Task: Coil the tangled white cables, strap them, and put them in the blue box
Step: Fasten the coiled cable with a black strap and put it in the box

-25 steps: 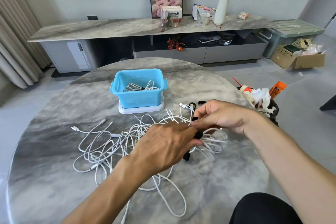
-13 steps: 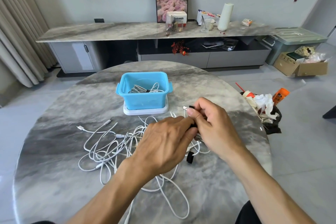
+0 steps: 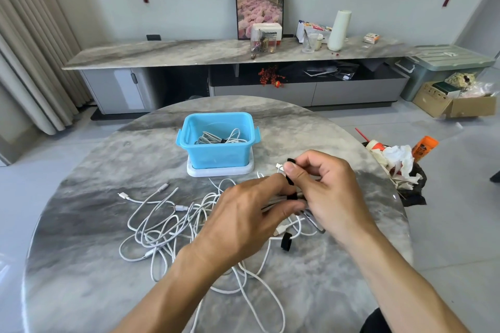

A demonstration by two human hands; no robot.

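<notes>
A tangle of white cables lies spread over the round marble table. My left hand grips a coiled bundle of white cable at the middle of the table. My right hand pinches a black strap against that bundle, thumb on top; the bundle itself is mostly hidden between the hands. Another black strap lies on the table just below them. The blue box stands behind on a white lid, with a strapped coil inside.
To the right of the table on the floor stands a black bin stuffed with tissue and bottles. A long marble sideboard with small items runs along the back wall. A cardboard box sits at far right.
My hands stayed together over the bundle, the right thumb and fingers working the black strap round it. The camera tilted up slightly.
</notes>
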